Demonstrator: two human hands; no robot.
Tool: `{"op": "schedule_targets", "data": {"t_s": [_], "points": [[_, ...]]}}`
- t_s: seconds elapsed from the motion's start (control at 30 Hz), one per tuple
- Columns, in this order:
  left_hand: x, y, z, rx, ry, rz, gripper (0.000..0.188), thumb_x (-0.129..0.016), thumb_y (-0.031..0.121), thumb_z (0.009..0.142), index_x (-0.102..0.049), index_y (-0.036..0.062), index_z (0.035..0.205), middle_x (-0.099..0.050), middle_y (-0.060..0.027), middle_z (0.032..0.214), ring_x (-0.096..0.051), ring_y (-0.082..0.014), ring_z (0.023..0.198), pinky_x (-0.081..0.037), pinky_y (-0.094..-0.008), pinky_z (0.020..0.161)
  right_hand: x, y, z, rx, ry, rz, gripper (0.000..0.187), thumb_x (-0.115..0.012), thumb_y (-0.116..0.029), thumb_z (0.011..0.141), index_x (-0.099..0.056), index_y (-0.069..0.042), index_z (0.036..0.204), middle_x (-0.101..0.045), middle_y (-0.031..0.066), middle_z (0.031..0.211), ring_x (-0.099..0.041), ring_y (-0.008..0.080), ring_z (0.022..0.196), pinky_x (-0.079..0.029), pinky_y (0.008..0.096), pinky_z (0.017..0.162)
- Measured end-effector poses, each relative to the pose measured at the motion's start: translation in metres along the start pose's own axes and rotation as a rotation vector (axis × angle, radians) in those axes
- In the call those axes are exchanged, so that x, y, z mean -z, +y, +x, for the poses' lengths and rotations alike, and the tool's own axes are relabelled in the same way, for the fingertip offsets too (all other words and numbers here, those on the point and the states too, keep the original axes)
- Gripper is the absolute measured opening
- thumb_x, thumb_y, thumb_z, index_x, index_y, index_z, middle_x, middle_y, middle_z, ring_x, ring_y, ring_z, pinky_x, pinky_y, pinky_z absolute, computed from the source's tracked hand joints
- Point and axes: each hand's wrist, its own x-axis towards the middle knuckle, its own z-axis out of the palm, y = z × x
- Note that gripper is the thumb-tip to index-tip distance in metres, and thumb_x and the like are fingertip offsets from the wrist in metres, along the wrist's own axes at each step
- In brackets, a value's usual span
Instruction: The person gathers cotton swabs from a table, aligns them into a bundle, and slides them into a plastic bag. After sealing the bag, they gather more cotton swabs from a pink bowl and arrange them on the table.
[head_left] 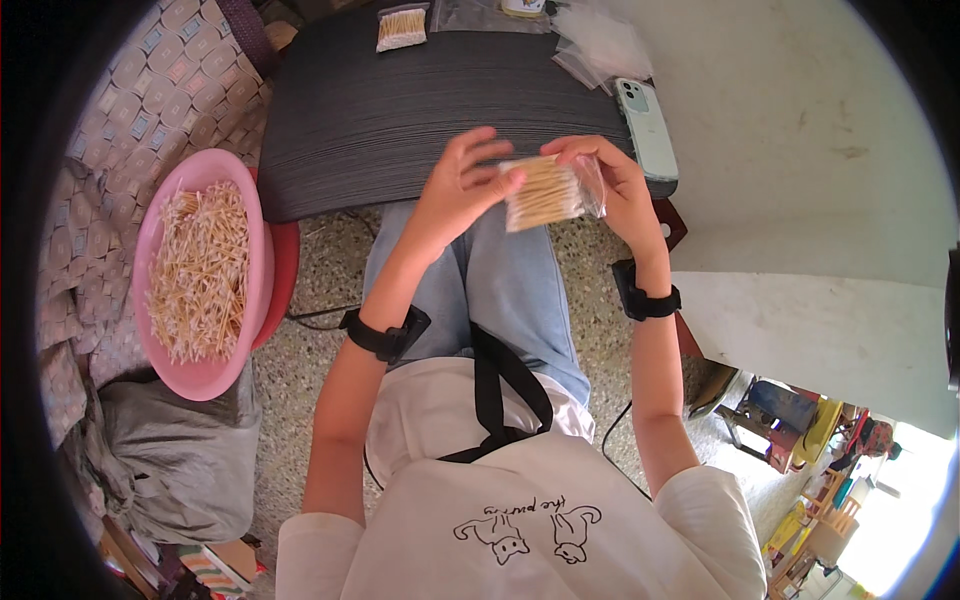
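Above the lap, just before the near edge of the dark tabletop (400, 120), both hands meet on a small clear bag (548, 192) packed with pale sticks. Left hand (455, 185): fingers spread, thumb and forefinger tips pressed to the bag's left edge, grip narrow and closed on the bag. Right hand (620, 185): fingers curled over the bag's upper right corner, thumb under the plastic, grip likewise closed on the bag. The bag thus lies between the two grips, tilted slightly, its long side running left to right, clear of the tabletop. Each wrist carries a black band. To the person's left, a pink basin (205, 375) holds a loose heap of the same pale sticks; it rests on a red stool (283, 270) beside a patterned cloth (150, 80). On the tabletop's far edge lies a second filled bag (402, 28), well apart from the hands, with a pile of empty clear bags (600, 45) at the far right. A pale green phone (645, 128) lies along the tabletop's right edge, near the right hand but not touching it
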Motion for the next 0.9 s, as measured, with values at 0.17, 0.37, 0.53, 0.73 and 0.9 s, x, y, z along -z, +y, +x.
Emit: {"op": "schedule_targets", "data": {"t_s": [0.17, 0.37, 0.53, 0.73, 0.9], "points": [[0.007, 0.005, -0.011, 0.308, -0.297, -0.083, 0.051, -0.076, 0.021, 0.081, -0.055, -0.0008, 0.122, -0.065, -0.0066, 0.102, -0.061, -0.0101, 0.093, -0.05, -0.0238, 0.079, -0.014, -0.026, 0.007, -0.201, -0.095, 0.345, 0.032, -0.052, -0.021, 0.098, -0.053, -0.001, 0.123, -0.059, 0.0145, 0.118, -0.058, 0.0189, 0.107, -0.047, 0.0318, 0.092], [-0.002, 0.006, -0.023, 0.112, -0.012, -0.179, 0.041, -0.074, 0.022, 0.083, -0.058, 0.0013, 0.114, -0.064, -0.005, 0.1, -0.06, -0.0092, 0.092, -0.048, -0.0235, 0.08, -0.046, -0.027, -0.013, -0.286, 0.1, 0.292, 0.042, -0.065, -0.018, 0.09, -0.054, 0.005, 0.123, -0.063, 0.0146, 0.109, -0.06, 0.015, 0.1, -0.05, 0.0284, 0.085], [0.001, -0.001, -0.021, 0.03, 0.0, -0.195, 0.036, -0.074, 0.021, 0.083, -0.06, 0.0019, 0.11, -0.064, -0.0049, 0.101, -0.06, -0.0095, 0.094, -0.048, -0.0243, 0.082, -0.061, -0.015, -0.013, -0.27, 0.213, 0.194, 0.027, -0.069, -0.011, 0.086, -0.065, 0.003, 0.108, -0.067, 0.0108, 0.101, -0.062, 0.0132, 0.093, -0.05, 0.0282, 0.083], [0.015, -0.005, -0.002, -0.326, -0.093, 0.13, 0.032, -0.072, 0.014, 0.084, -0.064, 0.0012, 0.112, -0.063, -0.0051, 0.107, -0.059, -0.0125, 0.098, -0.047, -0.027, 0.085, -0.061, -0.006, 0.003, -0.079, 0.198, 0.016, 0.026, -0.069, -0.004, 0.081, -0.066, 0.001, 0.106, -0.068, 0.009, 0.096, -0.064, 0.0161, 0.091, -0.05, 0.0287, 0.083], [0.021, -0.01, 0.01, -0.331, -0.102, 0.07, 0.029, -0.064, 0.011, 0.089, -0.061, -0.0015, 0.115, -0.062, -0.0091, 0.114, -0.057, -0.0166, 0.108, -0.044, -0.03, 0.095, -0.058, 0.013, 0.017, -0.108, 0.179, 0.032, 0.028, -0.068, -0.002, 0.08, -0.065, 0.001, 0.108, -0.067, 0.0094, 0.102, -0.063, 0.0164, 0.094, -0.049, 0.0299, 0.085]]}}
